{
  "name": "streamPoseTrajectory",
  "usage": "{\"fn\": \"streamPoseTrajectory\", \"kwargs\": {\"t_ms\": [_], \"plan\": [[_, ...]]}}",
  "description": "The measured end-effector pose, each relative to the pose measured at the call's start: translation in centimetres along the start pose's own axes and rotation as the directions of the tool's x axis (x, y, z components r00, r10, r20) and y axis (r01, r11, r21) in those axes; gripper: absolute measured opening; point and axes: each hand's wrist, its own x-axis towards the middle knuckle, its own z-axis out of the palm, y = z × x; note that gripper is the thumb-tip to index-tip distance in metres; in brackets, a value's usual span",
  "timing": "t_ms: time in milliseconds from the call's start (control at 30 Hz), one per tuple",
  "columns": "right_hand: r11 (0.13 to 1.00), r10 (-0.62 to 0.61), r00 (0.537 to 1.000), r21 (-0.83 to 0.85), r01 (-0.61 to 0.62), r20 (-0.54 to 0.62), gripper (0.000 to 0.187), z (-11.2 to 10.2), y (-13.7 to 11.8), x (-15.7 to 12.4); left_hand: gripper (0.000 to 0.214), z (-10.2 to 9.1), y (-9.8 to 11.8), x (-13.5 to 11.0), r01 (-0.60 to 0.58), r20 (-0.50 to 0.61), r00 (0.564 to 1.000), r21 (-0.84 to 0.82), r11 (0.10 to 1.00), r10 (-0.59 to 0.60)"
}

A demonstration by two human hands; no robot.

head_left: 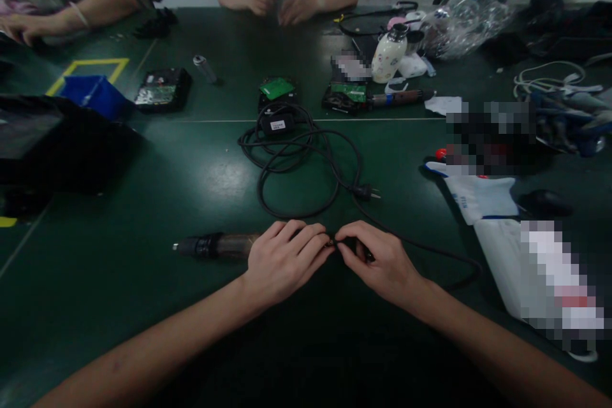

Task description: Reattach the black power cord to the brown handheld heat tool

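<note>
The left hand [287,258] covers the rear of a cylindrical driver tool [229,245], its fingers bent over the body; the tool lies on the counter [191,185], tip pointing left. The right hand [380,261] pinches a small dark part [352,244], its fingers nearly closed. A brass-coloured fitting [329,243] shows between the hands; whether it is seated cannot be determined.

Judgement: the step in hand is work on this joint. The left grip should steady the tool against rolling while the right keeps its part on the tool's axis, without side load. Beyond, a black cable [433,247] lies looped, its plug [366,192] loose on the counter; slack should be kept free of the joint.
</note>
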Motion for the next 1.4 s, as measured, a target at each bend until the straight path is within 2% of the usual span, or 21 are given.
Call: {"fn": "streamPoseTrajectory", "kwargs": {"t_ms": [167,367,567,733,900,1100,1267,1400], "plan": [[1.000,-0.005,1.000,-0.001,0.005,0.007,0.013,-0.12,-0.10,0.05,0.028,-0.07,0.00,0.03,-0.017,0.005,1.000,-0.001,1.000,0.017],[1.000,-0.002,1.000,-0.007,0.002,0.008,0.013,-0.12,-0.05,0.00,0.019,-0.05,-0.05,0.08,0.006,0.003,1.000,-0.001,1.000,-0.006],[1.000,0.001,1.000,-0.002,-0.001,0.009,0.013,-0.20,-0.21,0.06,0.024,-0.14,0.04,0.11,-0.011,0.013,1.000,-0.009,1.000,0.011],[1.000,0.002,1.000,-0.008,-0.002,-0.001,0.013,-0.06,-0.05,0.01,0.015,-0.10,-0.04,0.22,0.022,0.017,1.000,-0.012,1.000,-0.022],[1.000,-0.004,1.000,0.004,0.004,0.001,0.013,-0.05,0.08,0.06,0.024,-0.11,0.05,0.30,0.012,0.007,1.000,-0.015,1.000,-0.012],[1.000,-0.001,1.000,-0.002,0.001,-0.006,0.012,-0.04,0.00,0.07,0.015,-0.19,0.08,0.28,0.027,0.010,1.000,-0.010,1.000,-0.027],[1.000,0.000,1.000,-0.006,0.000,0.003,0.013,-0.03,-0.01,0.00,0.025,-0.26,0.06,0.27,0.009,0.024,1.000,-0.024,1.000,-0.009],[1.000,0.014,1.000,-0.009,-0.014,0.011,0.013,-0.05,-0.05,-0.01,0.016,-0.20,0.03,0.29,0.036,0.023,0.999,-0.029,0.999,-0.035]]}}
